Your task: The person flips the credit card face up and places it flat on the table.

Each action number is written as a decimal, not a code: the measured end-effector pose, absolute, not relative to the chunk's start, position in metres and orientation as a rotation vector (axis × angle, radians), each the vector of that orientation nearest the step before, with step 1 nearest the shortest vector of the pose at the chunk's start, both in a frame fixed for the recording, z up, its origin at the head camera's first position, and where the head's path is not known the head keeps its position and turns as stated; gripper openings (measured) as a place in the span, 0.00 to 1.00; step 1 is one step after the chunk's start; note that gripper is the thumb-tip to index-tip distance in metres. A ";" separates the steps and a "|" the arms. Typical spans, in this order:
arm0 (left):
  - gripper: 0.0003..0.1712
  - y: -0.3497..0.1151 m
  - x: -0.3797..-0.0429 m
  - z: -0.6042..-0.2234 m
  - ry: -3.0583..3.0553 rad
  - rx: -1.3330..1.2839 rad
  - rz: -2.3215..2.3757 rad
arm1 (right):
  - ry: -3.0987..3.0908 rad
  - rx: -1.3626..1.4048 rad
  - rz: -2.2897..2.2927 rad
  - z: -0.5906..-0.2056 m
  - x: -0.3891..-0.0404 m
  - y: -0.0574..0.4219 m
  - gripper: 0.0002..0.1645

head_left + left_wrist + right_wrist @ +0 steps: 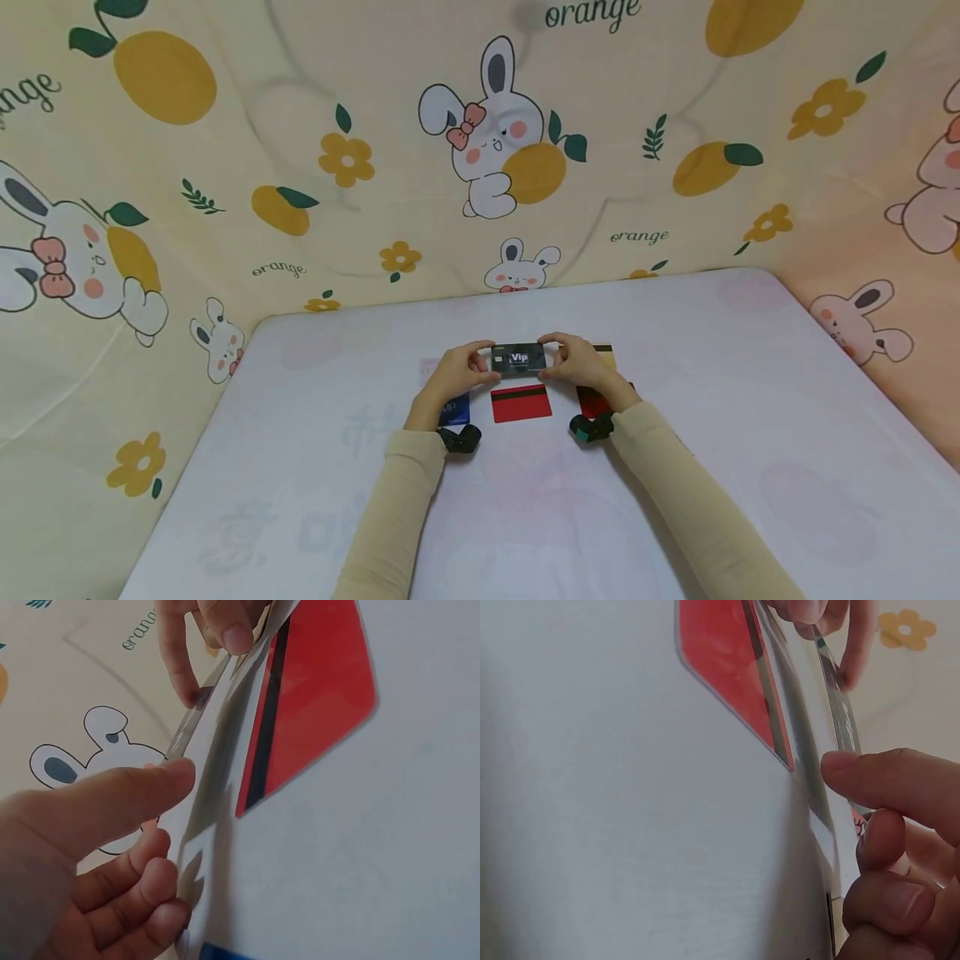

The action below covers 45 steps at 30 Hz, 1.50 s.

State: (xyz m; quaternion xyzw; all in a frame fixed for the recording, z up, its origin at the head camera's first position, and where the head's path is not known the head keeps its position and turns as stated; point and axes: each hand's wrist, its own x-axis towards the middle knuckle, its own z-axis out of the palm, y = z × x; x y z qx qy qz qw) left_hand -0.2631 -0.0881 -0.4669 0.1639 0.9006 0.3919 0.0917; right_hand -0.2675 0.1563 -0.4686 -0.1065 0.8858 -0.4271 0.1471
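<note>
A black card point(518, 360) with a gold chip and "Vip" print faces up between the two hands, raised on its edge toward the head camera. My left hand point(457, 371) pinches its left side between thumb and fingers. Its right side is pinched by my right hand point(581, 365). Both wrist views show the card edge-on, as a thin clear-and-dark strip point(840, 712) over the white tabletop. Just below it lies a red card point(521, 403) with a black stripe, flat on the table.
Under the left wrist sits a blue card point(456, 410), with a pale card point(427, 367) behind that hand. Partly covered by the right hand are a gold card point(606, 354) and another red card point(594, 402). A patterned cloth point(450, 250) hangs behind the white table point(525, 517).
</note>
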 end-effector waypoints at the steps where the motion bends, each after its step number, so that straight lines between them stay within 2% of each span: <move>1: 0.34 -0.088 -0.264 -0.467 2.678 0.490 1.163 | 2.553 -0.302 -1.221 -0.469 -0.268 0.156 0.37; 22: 0.34 -0.084 -0.268 -0.458 2.739 0.402 0.877 | 2.558 -0.186 -1.114 -0.472 -0.276 0.150 0.36; 45: 0.34 -0.083 -0.268 -0.455 2.716 0.309 0.823 | 2.459 -0.122 -1.119 -0.472 -0.276 0.147 0.38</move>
